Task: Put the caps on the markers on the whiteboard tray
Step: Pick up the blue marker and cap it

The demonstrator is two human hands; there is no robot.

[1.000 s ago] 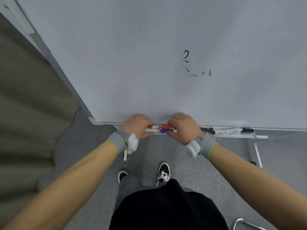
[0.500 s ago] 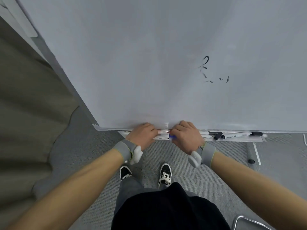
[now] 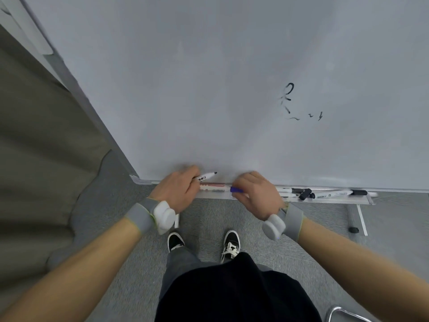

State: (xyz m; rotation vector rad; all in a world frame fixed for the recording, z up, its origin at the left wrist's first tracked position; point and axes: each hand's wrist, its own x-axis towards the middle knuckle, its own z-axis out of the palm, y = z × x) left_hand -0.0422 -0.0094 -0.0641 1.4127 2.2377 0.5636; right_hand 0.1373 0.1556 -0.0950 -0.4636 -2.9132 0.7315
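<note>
Grey aluminium runs along the foot of the whiteboard: the long whiteboard tray, seen from above with my two bare forearms reaching down to it. My left hand is closed around a white-barrelled marker with a bare black tip, lifted just clear of the tray and pointing right, its tip near the board. My right hand is curled over the tray, thumb and fingers pinching something small and blue, which looks like a blue cap or a blue marker end; I cannot tell which. Between my hands a white marker with red lettering lies flat in the tray. To the right lie more white markers and a loose black cap.

To do this step well, I think I should match colours first: the black tip wants the black cap, not the blue piece. I would hold the barrel steady, line the cap up straight with the tip, and push until it seats firmly, keeping the wet tip off the board.
</note>
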